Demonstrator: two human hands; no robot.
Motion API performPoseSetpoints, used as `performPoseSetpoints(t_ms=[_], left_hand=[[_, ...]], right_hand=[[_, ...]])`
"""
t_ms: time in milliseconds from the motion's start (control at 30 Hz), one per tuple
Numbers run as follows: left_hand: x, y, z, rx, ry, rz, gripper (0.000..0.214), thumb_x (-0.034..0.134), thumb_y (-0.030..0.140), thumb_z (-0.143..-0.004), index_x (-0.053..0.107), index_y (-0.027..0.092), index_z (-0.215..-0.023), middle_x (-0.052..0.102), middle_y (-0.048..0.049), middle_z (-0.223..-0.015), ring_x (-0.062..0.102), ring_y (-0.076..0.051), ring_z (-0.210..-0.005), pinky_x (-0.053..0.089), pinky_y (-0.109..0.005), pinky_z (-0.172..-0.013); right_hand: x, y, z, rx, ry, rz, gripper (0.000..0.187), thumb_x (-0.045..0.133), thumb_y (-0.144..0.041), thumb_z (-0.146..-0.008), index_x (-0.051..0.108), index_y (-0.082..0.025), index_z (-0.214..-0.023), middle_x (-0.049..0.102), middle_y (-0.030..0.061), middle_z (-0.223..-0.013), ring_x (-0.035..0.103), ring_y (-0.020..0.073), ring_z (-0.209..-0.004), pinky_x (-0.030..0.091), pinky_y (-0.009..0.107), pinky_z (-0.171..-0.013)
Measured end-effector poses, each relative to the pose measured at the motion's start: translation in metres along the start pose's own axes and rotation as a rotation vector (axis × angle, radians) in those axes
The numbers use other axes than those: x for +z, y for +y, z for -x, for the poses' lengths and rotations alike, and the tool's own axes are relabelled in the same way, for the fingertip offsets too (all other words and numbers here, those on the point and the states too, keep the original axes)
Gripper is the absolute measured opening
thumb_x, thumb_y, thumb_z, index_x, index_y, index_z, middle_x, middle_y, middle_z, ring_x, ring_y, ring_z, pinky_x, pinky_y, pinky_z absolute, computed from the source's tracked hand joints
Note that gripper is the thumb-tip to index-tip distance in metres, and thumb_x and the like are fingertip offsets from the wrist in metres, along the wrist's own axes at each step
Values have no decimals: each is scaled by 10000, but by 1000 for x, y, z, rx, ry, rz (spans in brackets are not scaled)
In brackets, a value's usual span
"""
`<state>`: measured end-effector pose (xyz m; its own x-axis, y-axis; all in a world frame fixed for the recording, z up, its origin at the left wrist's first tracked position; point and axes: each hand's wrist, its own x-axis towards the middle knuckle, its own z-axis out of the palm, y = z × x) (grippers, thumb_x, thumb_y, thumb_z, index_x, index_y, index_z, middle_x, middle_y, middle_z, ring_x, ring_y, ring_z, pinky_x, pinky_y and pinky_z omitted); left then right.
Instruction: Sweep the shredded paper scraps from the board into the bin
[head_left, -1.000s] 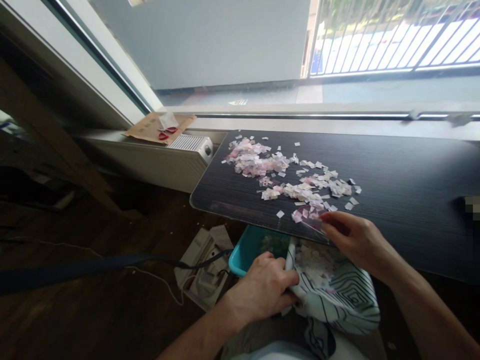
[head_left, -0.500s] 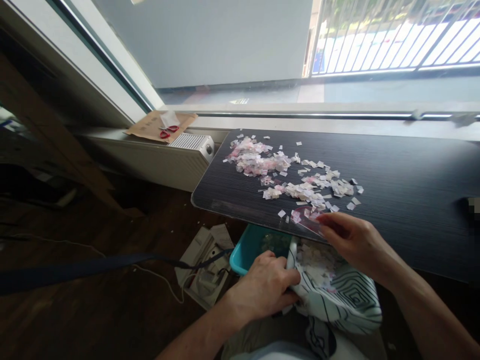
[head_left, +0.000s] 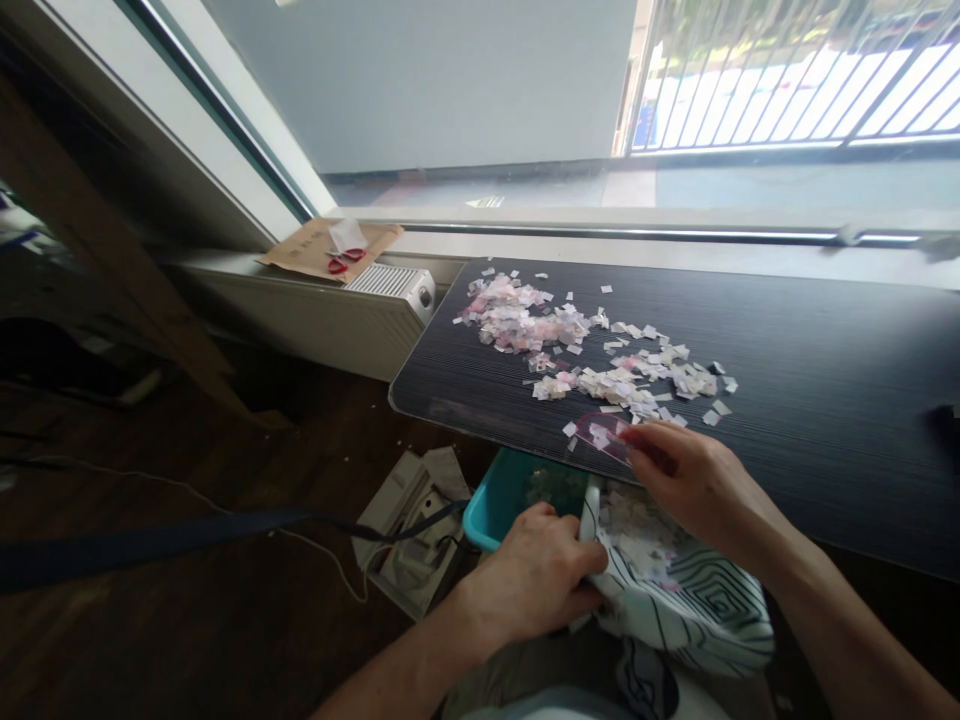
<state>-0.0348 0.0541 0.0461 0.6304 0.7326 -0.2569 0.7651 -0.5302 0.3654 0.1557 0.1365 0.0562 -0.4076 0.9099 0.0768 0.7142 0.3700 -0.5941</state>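
My left hand point(head_left: 536, 580) is closed on the edge of a white cloth with dark line patterns point(head_left: 690, 600), held below the front edge of a dark table point(head_left: 810, 340). Small paper scraps lie in the cloth's hollow. My right hand point(head_left: 694, 485) pinches a clear pinkish plastic piece point(head_left: 604, 435) that lies flat on the table near its front edge, with a few scraps on it. A scatter of white and pink paper scraps point(head_left: 577, 345) spreads over the table beyond it.
A teal tub point(head_left: 502, 495) sits under the table edge beside my left hand. A radiator point(head_left: 390, 285), cardboard with red scissors point(head_left: 337, 260) and a window are at the back left. A cable and papers point(head_left: 409, 525) lie on the wooden floor.
My right hand has slid the plastic piece to the left along the table's front edge. The left hand keeps its hold on the cloth.
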Motion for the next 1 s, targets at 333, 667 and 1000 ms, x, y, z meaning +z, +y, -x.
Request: performPoseSetpoints(t_ms=[333, 667, 1000], left_hand=[[-5, 4, -5, 33, -29, -9, 199, 614, 413, -819, 635, 225, -883, 605, -16, -782, 583, -190, -759, 412, -316, -735], [-2, -5, 5, -28, -9, 25, 147, 634, 363, -813, 617, 219, -839, 580, -7, -765, 549, -170, -726, 402, -296, -727], [-3, -5, 7, -55, -14, 38, 111, 620, 335, -824, 620, 224, -834, 577, 0, -757, 542, -168, -727, 391, -295, -720]], right_hand=[[7, -4, -8, -25, 22, -54, 242, 467, -245, -842, 683, -198, -940, 677, 39, -845, 591, 141, -658, 429, 248, -596], [-24, 24, 21, 95, 133, 108, 220, 512, -294, -842, 673, -214, -968, 650, 19, -793, 565, 136, -613, 423, 260, -594], [-31, 35, 31, -16, 25, 102, 251, 471, -321, -892, 690, -230, -972, 644, 33, -801, 568, 132, -620, 416, 246, -564]])
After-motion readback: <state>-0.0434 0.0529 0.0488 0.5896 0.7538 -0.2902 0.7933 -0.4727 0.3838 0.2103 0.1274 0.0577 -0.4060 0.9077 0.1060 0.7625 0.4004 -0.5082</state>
